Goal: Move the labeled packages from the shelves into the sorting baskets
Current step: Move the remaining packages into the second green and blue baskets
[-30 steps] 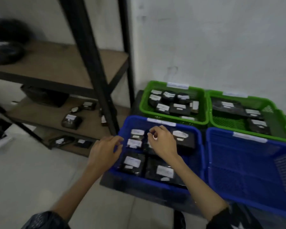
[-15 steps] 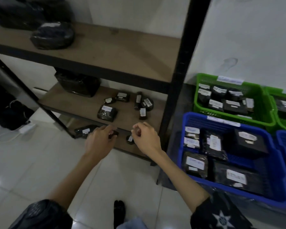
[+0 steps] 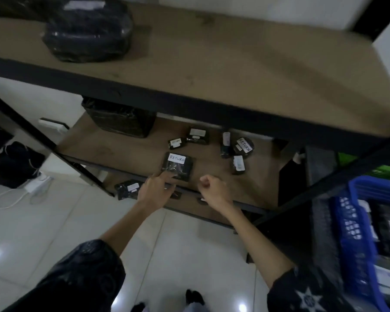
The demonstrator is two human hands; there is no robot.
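The RETURN package (image 3: 178,165), small and wrapped in glossy black plastic, lies at the lower shelf's (image 3: 126,152) front edge; probably light, slippery, best pinched across its sides. Left hand (image 3: 156,189) touches it, fingers extended. Right hand (image 3: 213,189) curls empty.

shelf boards (image 3: 234,70): brown wood-tone, black frame | packages (image 3: 178,165): black wrap, white labels, dark "RETURN" lettering | sorting basket (image 3: 356,235): blue lattice | floor tiles (image 3: 54,226): glossy white | sleeve (image 3: 306,296): black, white star print | cable (image 3: 7,199): white
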